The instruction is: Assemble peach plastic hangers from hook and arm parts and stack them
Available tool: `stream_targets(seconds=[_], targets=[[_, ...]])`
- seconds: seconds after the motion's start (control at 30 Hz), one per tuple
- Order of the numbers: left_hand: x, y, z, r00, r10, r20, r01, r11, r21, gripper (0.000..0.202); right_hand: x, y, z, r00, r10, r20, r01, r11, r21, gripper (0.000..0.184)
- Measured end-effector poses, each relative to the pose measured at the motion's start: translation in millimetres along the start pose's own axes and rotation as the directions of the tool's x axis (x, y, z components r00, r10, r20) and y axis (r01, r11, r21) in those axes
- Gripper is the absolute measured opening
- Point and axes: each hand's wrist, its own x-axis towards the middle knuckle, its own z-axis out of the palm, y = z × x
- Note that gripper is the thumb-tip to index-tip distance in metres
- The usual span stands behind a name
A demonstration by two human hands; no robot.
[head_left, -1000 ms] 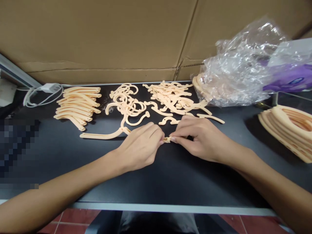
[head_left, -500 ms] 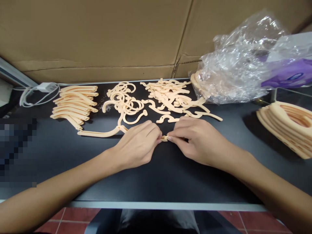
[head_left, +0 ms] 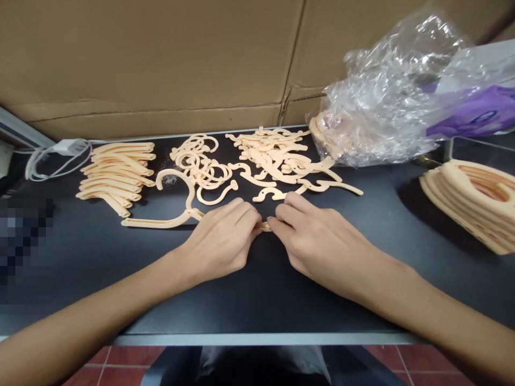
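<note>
A peach-coloured plastic clothes hanger (head_left: 171,222) lies near the middle of the table, its hook pointing away from me and one arm stretching left. My left hand (head_left: 225,236) is closed around its right arm, covering most of that part. Close beside it, my right hand (head_left: 322,241) pinches the right end of the hanger, where a short piece (head_left: 264,227) shows between the two hands. What exactly sits under the right fingertips is hidden. Just beyond my hands lie loose hanger hooks (head_left: 205,170) and a heap of notched hanger arms (head_left: 277,155).
More hanger arms (head_left: 116,171) are stacked at left, near a white cable with a charger (head_left: 66,147). Finished-looking hangers (head_left: 462,198) are stacked at right. Clear plastic bags (head_left: 382,107) and a purple pack (head_left: 475,112) stand behind. Cardboard (head_left: 161,59) walls the back.
My right hand has shifted slightly left and turned over the hanger's end, its fingers now more curled. The left hand keeps its grip. The whole view has shifted a little.
</note>
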Motion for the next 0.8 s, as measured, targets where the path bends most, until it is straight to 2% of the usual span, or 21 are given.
stream_targets(seconds=[0.23, 0.5, 0.8], targets=[[1, 1, 0.0, 1.000, 0.018, -0.010, -0.018, 1.000, -0.003, 0.020, -2, 1, 1, 0.997, -0.076, -0.014, 0.075, 0.996, -0.050, 0.018], [0, 1, -0.4, 1.000, -0.004, -0.025, 0.002, 0.998, -0.058, 0.017, -1, 5, 2, 0.996, -0.085, -0.018, 0.085, 0.996, -0.008, 0.021], [-1, 3, -1.0, 0.995, 0.055, -0.084, -0.053, 0.998, 0.022, 0.016, 4, 15, 9, 0.997, -0.008, -0.079, 0.022, 0.985, 0.171, 0.025]])
